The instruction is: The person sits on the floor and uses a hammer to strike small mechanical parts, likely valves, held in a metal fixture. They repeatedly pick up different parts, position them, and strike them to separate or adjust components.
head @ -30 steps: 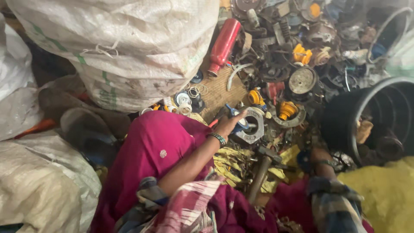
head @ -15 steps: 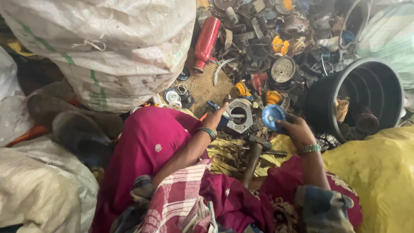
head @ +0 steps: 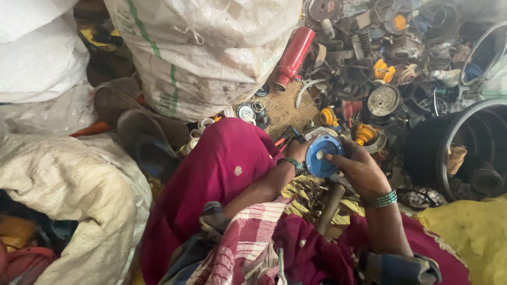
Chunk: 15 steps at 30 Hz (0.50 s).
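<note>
I note a red metal bottle lying against a white woven sack. Black tub at right; yellow motor parts among scrap; wooden hammer handle below.

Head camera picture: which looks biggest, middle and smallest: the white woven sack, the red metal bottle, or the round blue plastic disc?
1. white woven sack
2. red metal bottle
3. round blue plastic disc, though it is nearer the camera
</note>
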Available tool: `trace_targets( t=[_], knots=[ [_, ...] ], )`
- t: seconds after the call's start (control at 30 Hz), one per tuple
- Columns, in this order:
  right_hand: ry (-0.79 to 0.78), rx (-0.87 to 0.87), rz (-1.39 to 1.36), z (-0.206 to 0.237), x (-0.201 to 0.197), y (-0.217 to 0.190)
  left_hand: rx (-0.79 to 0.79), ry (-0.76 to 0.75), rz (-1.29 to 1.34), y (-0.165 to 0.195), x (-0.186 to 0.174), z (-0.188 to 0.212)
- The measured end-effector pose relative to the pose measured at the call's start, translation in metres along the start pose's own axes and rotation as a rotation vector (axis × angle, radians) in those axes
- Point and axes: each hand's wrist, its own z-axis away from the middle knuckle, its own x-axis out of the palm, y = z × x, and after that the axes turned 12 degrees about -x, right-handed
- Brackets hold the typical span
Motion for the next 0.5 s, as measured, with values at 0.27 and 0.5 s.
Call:
trace_targets(
  t=[0.27,0.5],
  knots=[
    [-0.140,0.052,0.216,-0.007,0.040,-0.032,0.155,-0.180,-0.056,-0.038,0.008,0.004],
    [-0.743,-0.160,0.736,-0.025,0.157,-0.106,-0.012,-0.421,-0.010,-0.079,-0.005,0.025]
  ],
)
